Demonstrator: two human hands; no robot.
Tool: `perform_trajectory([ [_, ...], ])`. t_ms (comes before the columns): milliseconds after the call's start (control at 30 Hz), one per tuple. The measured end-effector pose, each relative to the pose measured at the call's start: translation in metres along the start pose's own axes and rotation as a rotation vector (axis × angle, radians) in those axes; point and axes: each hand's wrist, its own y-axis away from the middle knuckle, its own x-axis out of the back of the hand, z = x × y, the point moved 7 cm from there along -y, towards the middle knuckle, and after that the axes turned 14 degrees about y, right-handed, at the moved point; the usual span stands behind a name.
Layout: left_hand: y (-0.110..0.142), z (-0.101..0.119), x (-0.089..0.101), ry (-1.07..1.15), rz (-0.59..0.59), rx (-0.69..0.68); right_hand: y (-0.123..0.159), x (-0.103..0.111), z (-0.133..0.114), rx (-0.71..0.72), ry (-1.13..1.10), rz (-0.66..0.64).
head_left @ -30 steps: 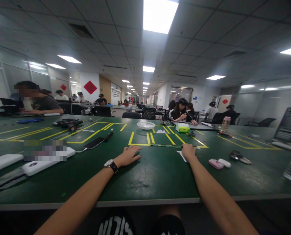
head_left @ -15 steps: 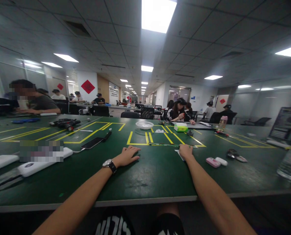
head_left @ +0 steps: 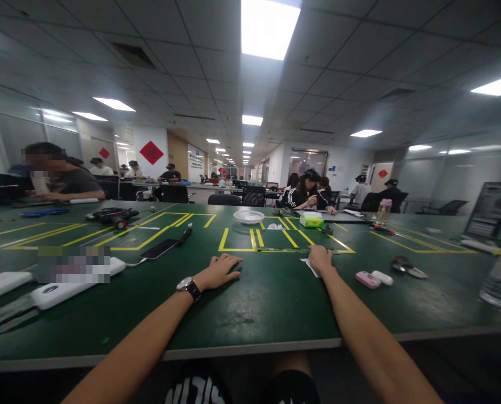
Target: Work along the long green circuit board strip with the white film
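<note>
My left hand (head_left: pixel 219 270) lies flat on the green table (head_left: pixel 254 306), palm down and fingers spread, holding nothing; a watch (head_left: pixel 190 287) is on its wrist. My right hand (head_left: pixel 321 259) rests on a white sheet (head_left: pixel 310 267), just short of a long thin strip (head_left: pixel 284 249) that lies along the yellow tape markings. Its fingers point away from me and are hidden behind the knuckles. Both forearms stretch out over the table's near edge.
A black phone (head_left: pixel 160 249) and a white power bank (head_left: pixel 65 287) lie to the left. A pink case (head_left: pixel 367 279), a white case (head_left: pixel 382 277) and a water bottle (head_left: pixel 500 280) are to the right. A white bowl (head_left: pixel 249 216) and a green box (head_left: pixel 311 220) stand farther back; other people sit at other desks.
Both hands stay where they were on the table. Only the camera view has shifted slightly.
</note>
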Motion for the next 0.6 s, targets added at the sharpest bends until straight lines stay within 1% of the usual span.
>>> perform_trajectory([
  [67,0.0,-0.001,0.001,0.001,0.005,0.007,0.002,0.011,-0.001,-0.009,0.007,0.082],
  [100,0.0,-0.001,0.001,0.002,0.008,0.011,0.002,0.015,-0.003,-0.006,0.012,0.092],
  [167,0.0,0.0,0.002,0.003,0.014,0.011,0.003,0.016,-0.009,0.022,0.022,0.026],
  [267,-0.001,0.0,0.004,-0.008,0.027,0.007,0.004,0.016,-0.023,0.103,0.019,-0.087],
  [367,-0.002,0.002,0.008,-0.024,0.077,0.002,0.009,0.023,-0.048,0.234,-0.009,-0.1],
  [400,-0.002,0.002,0.01,-0.027,0.098,0.001,0.013,0.027,-0.061,0.315,-0.032,-0.093],
  [467,-0.002,0.003,0.014,-0.03,0.13,0.015,0.028,0.039,-0.095,0.547,-0.115,-0.048],
  [533,-0.002,0.003,0.016,-0.034,0.139,0.038,0.054,0.056,-0.132,0.807,-0.24,0.033],
  [600,-0.001,0.003,0.014,-0.035,0.132,0.043,0.082,0.073,-0.164,1.002,-0.348,0.096],
])
